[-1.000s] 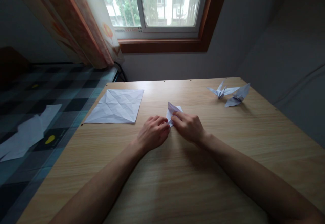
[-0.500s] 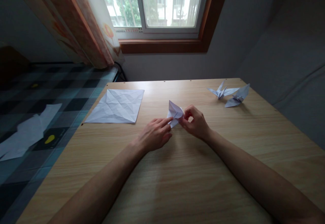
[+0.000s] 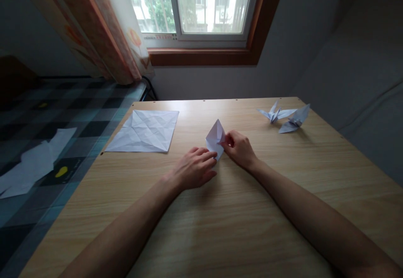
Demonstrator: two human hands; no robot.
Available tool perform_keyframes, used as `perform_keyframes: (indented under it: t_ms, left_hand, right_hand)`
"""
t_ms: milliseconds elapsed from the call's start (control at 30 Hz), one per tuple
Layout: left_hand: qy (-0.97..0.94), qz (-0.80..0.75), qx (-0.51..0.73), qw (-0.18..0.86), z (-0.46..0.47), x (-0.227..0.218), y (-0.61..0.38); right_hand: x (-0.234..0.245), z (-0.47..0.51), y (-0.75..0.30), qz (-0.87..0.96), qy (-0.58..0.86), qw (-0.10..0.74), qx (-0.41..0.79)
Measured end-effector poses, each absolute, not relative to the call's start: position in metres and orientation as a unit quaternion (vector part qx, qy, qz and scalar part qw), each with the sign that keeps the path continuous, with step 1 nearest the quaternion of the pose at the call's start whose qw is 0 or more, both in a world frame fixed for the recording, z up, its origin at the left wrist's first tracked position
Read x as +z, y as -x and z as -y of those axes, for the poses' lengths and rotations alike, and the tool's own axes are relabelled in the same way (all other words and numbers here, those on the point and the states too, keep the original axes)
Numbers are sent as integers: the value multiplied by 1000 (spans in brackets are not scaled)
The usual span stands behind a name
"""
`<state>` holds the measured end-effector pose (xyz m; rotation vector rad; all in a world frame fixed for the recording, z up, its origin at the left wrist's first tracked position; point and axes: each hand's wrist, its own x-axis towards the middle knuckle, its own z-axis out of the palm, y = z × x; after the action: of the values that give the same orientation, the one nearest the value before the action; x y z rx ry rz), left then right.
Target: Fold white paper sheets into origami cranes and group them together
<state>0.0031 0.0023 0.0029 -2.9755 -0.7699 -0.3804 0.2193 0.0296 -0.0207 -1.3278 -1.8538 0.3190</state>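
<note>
A small piece of folded white paper (image 3: 215, 134) rests near the middle of the wooden table, its pointed tip facing the window. My right hand (image 3: 239, 148) pinches its right edge between thumb and fingers, where a flap stands partly raised. At the paper's lower left lies my left hand (image 3: 197, 166), palm down with fingers stretched out and a little apart. Its fingertips touch the lower part of the paper and cover some of it.
A creased white paper sheet (image 3: 145, 132) lies flat at the table's left. Two folded paper cranes (image 3: 273, 114) stand at the back right. Beyond the table's left edge, torn white paper (image 3: 37, 160) lies on a checked bedspread (image 3: 19, 227). A window (image 3: 210, 9) is ahead.
The folded paper has turned so its tip points more directly toward the window, and its curled flap looks flatter. My left fingers have slid slightly down toward its lower end.
</note>
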Motion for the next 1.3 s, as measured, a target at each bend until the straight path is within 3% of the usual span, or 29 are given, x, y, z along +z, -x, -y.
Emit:
perform_keyframes:
  t_ms: [400, 533, 700, 967, 1133, 1300]
  left_hand:
    - [965, 217, -138, -50, -1, 7, -5]
    - [966, 210, -132, -70, 0, 9, -7]
    - [968, 197, -131, -83, 3, 10, -8]
    - [810, 371, -443, -102, -6, -7, -3]
    - [766, 426, -441, -192, -13, -6, -2]
    - [761, 433, -429, -222, -14, -5, -2]
  right_hand:
    - [-24, -37, -225, 680, 475, 500, 247]
    - [-25, -39, -223, 687, 472, 481, 273]
    - [-22, -39, -219, 712, 483, 458, 221]
    - [-20, -33, -216, 725, 422, 432, 330]
    - [-17, -27, -210, 730, 400, 400, 384]
    - [-14, -22, -203, 702, 407, 441, 384]
